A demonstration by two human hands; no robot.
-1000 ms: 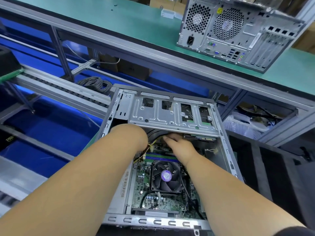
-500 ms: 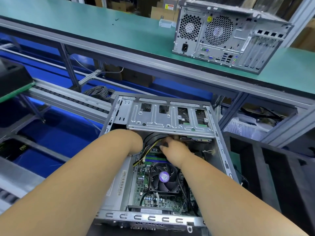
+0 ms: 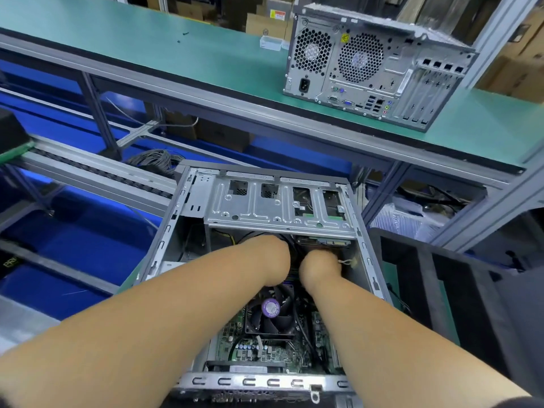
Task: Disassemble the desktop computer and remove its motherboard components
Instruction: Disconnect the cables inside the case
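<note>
Green bench (image 3: 176, 54) behind, both hands (image 3: 319, 267) now deeper in case (image 3: 164, 237)

You are looking at two computer cases: one open case (image 3: 188, 231) under your arms, one closed tower (image 3: 374, 72) standing on green table (image 3: 147, 45). You are reaching in with two hands: left (image 3: 272, 251), right (image 3: 319, 265), fingers hidden under one drive cage (image 3: 279, 207). You are seeing one motherboard (image 3: 265, 348), one CPU fan (image 3: 272, 309), one cable coil (image 3: 156, 159), two round fan grilles on tower back, four cutouts in cage.
</note>
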